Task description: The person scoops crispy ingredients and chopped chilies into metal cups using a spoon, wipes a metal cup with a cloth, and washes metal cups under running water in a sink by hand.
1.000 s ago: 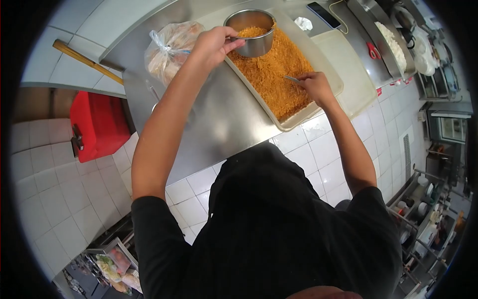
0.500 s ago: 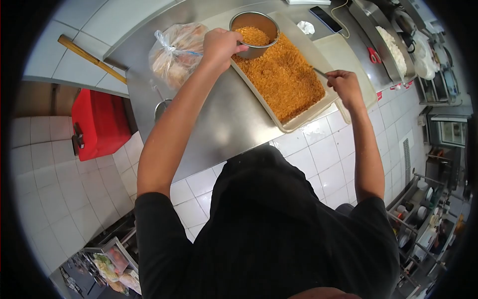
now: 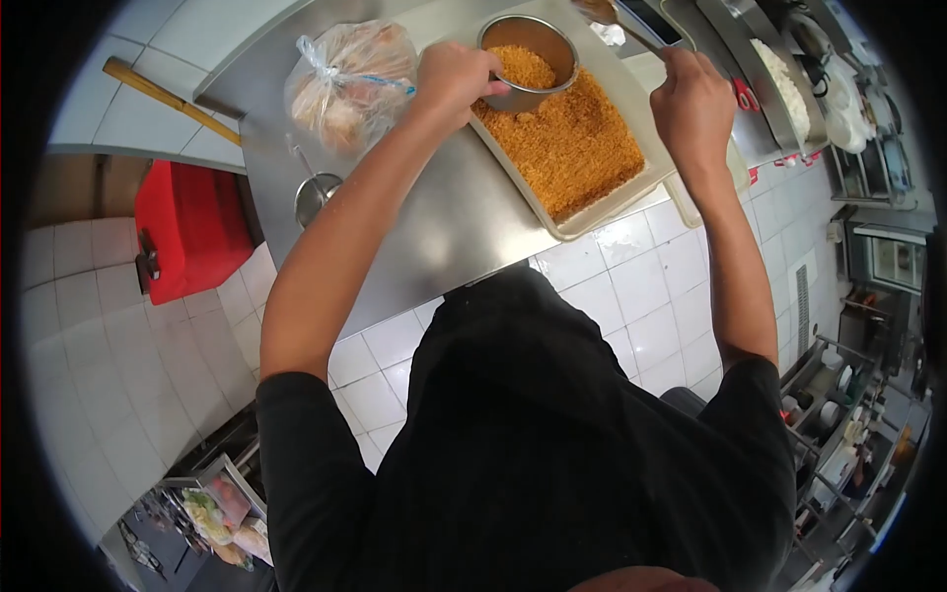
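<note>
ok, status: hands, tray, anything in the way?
Left hand gripping metal pot, crumbs inside. Right hand holding spoon. Tray holds orange crumbs; pot hides part.

Noted knotted clear plastic bag (image 3: 347, 91) on table (image 3: 444, 222); recorded red box (image 3: 197, 232) beyond table's left edge, red-handled scissors (image 3: 742, 89) beside steel pan (image 3: 758, 82).

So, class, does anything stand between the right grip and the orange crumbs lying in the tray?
Only the side wall of the tray, running between the right grip and the orange crumbs. Nothing else visible blocks that path; the grip's height above the wall is unclear.
</note>
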Available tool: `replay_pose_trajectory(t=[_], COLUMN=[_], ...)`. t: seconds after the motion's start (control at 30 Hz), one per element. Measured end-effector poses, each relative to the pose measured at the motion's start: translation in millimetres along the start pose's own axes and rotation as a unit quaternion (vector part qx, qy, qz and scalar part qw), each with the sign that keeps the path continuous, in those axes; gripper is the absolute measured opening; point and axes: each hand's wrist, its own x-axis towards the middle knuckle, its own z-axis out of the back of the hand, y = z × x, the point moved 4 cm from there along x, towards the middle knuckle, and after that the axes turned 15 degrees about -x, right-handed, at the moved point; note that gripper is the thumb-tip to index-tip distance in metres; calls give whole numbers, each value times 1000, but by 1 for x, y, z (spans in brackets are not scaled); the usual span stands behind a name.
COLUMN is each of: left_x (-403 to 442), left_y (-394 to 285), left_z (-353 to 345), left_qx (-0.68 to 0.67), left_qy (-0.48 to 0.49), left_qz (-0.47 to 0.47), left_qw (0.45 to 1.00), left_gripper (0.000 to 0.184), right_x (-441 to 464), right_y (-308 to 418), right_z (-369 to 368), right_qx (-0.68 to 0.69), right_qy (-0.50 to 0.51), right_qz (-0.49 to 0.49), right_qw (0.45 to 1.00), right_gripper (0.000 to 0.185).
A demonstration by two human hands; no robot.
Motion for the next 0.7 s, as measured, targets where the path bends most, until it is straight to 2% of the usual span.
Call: replay_pose_trajectory(t=[0.13,0.3,0.37,0.5,0.63,0.7], left_x=[-6,-6,-3,-5,-3,2], left_y=[-12,-22,-27,-38,-43,-41], left_z=[7,17,22,24,21,22], left_qx=[6,-24,-27,-2,5,3], left_qy=[-13,2,2,-3,6,-14], left_qz=[-10,-36,-46,-41,-26,-48], left_qw=[1000,999,999,999,1000,999], left_gripper=[14,14,14,11,10,10], right_x=[-21,-57,-66,-81,-84,-79], right_y=[-4,16,24,18,-2,-11], right_z=[-71,-138,-141,-164,-158,-142], right_qx=[-64,30,127,303,356,371], right_qy=[109,204,277,378,375,380], right_qz=[1,-40,-120,-267,-306,-322], right_qw=[992,978,945,833,800,784], right_gripper=[14,13,17,22,21,21])
